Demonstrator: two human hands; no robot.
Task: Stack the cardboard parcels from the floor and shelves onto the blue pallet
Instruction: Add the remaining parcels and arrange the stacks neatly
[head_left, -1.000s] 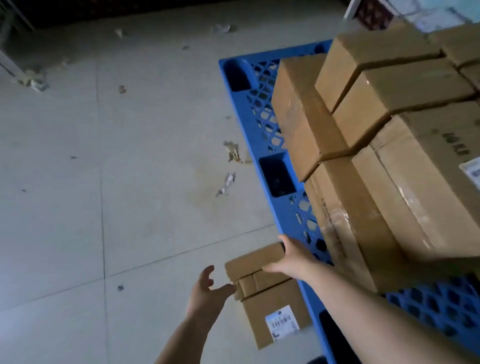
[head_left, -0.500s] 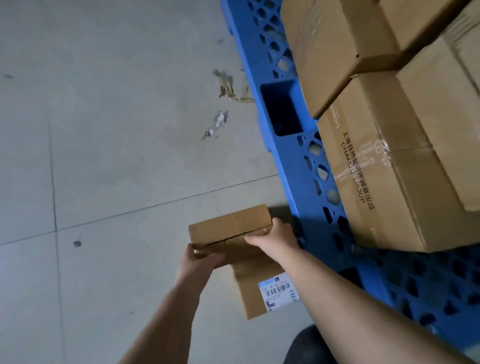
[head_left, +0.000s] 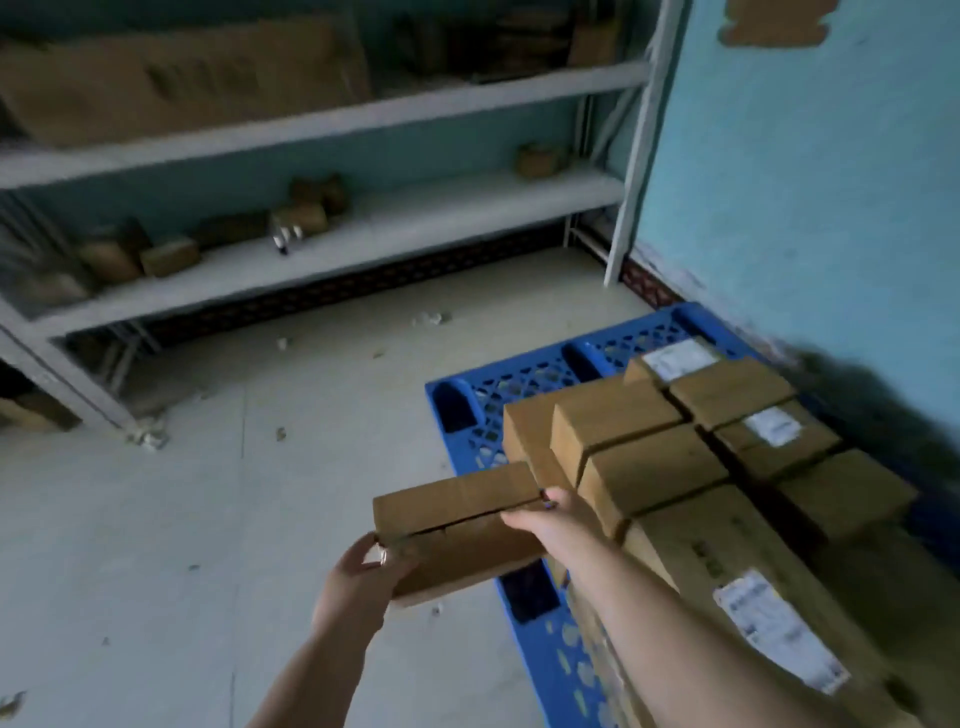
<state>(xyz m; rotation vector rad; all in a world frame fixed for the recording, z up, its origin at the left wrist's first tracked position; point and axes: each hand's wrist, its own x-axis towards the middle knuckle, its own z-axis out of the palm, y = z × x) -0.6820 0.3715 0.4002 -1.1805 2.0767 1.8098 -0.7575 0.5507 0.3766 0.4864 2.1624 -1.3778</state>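
Hands are gripping a parcel (head_left: 457, 525), left hand (head_left: 363, 571) underneath, right hand (head_left: 545, 519) on its end, beside the pallet's (head_left: 519, 384) left edge; its gaping seam could split if I'm squeezing harder.

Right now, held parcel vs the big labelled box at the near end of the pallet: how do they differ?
The held parcel is off the floor between the left hand and right hand; the big labelled box rests on the blue pallet. The held parcel is smaller. It shows no label here; the big box has a white one. Both are brown cardboard.
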